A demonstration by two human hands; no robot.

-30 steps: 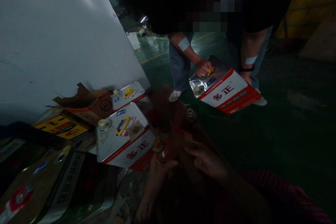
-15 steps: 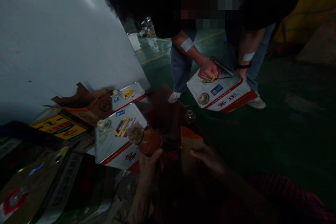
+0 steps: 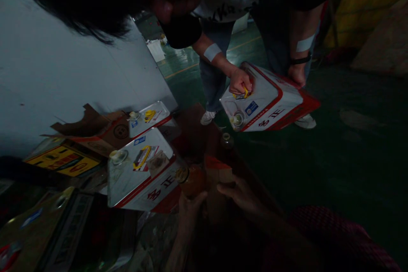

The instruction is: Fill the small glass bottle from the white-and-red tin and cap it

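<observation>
My left hand point(image 3: 190, 204) is closed around a glass bottle point(image 3: 193, 182) of orange-brown liquid. The bottle is tilted with its neck toward the left. Close on its right, my right hand point(image 3: 231, 191) grips a narrow cardboard carton point(image 3: 218, 182) with an orange flap at its top. Bottle and carton overlap in view; I cannot tell whether they touch. Just beyond the bottle's neck, a small brownish square point(image 3: 158, 163) lies on the edge of a white and red tin point(image 3: 140, 178). Much around my hands is dark.
Opposite me, a bent-over person grips another white and red tin point(image 3: 267, 97), tilted, by its yellow handle and far end. A small glass bottle point(image 3: 227, 140) stands below it. At left are a third tin point(image 3: 153, 114), a torn cardboard box point(image 3: 105, 129) and a gold tin point(image 3: 38, 221).
My left hand has brought the bottle rightward, closer to the carton. The other person has leaned further in and tipped their tin more. The whole view has shifted slightly.
</observation>
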